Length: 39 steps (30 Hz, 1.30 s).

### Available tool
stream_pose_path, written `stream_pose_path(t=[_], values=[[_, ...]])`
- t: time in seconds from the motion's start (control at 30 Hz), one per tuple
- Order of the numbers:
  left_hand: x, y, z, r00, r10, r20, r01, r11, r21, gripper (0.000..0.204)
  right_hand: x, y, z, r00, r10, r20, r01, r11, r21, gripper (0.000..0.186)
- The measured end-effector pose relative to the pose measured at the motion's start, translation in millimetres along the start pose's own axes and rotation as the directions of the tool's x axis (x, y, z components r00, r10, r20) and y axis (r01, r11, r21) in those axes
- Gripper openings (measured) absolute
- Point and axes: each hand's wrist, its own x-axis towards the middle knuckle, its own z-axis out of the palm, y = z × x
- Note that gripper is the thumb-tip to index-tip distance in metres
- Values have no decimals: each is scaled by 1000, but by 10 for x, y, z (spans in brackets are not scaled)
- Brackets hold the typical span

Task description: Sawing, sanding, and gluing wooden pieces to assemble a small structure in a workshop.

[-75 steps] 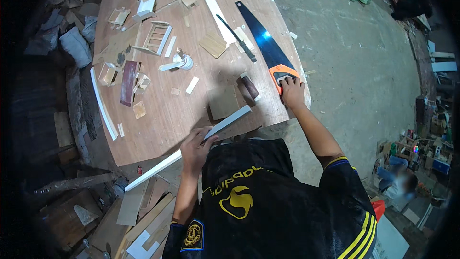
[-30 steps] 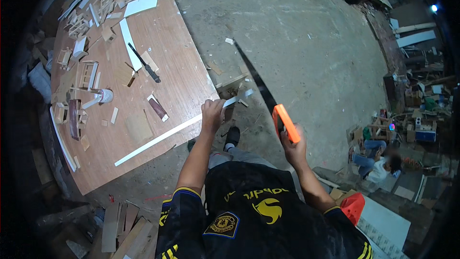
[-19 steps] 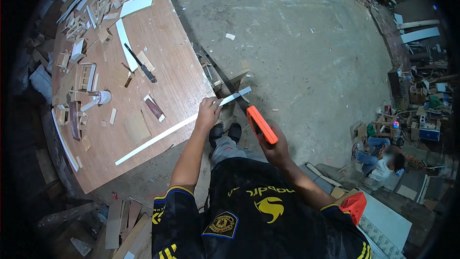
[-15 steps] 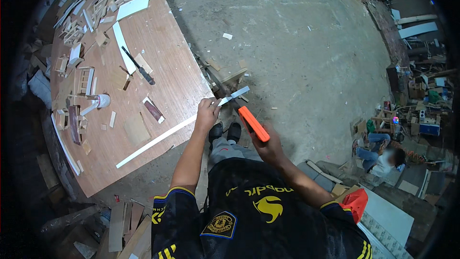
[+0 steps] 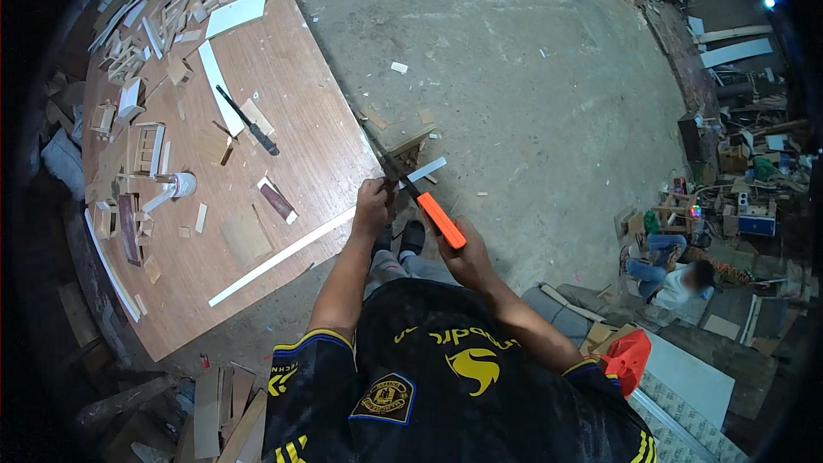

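Note:
My left hand [image 5: 371,208] is closed around a long, narrow white strip [image 5: 283,258] near the table's right corner. Part of the strip lies along the table's near edge, and its far end sticks out past the corner over the floor. In my right hand [image 5: 467,255] is a handsaw [image 5: 442,221] with a bright orange handle. Its dark blade slants away to the upper left and crosses the strip just beyond my left fingers. Whether the teeth have cut into the strip cannot be made out.
On the wooden table [image 5: 313,137] lie a dark-handled tool [image 5: 249,122], a white cup-like container [image 5: 183,184], a sanding block [image 5: 278,202] and several small wooden pieces. Boards [image 5: 207,416] lean at lower left. Another person [image 5: 677,279] sits low at the right beside clutter.
My right hand has pushed the saw forward and to the left, so its blade reaches further past the strip. My left hand stays on the strip at the corner.

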Motion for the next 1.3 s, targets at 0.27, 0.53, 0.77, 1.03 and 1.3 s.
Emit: stream_pose_path(t=[0.27, 0.53, 0.77, 1.03, 1.3], values=[[-1, -24, -7, 999, -20, -28, 20, 1000, 3, 10, 32, -61, 41, 998, 33, 44, -33, 999, -2, 18], [17, 22, -27, 983, -184, 11, 184, 980, -79, 22, 186, -270, -6, 974, 154, 168, -154, 988, -14, 20], [104, -38, -132, 996, -30, 89, 28, 999, 28, 16, 283, -301, 1, 973, 153, 175, -154, 988, -10, 19], [81, -113, -166, 972, -57, 229, 63, 998, -16, 17, 405, -471, 10, 957, 213, 199, -205, 977, -61, 17], [90, -70, -185, 978, -18, 206, 30, 998, -56, 19, 471, -473, 84, 952, 242, 186, -228, 969, -95, 18]])
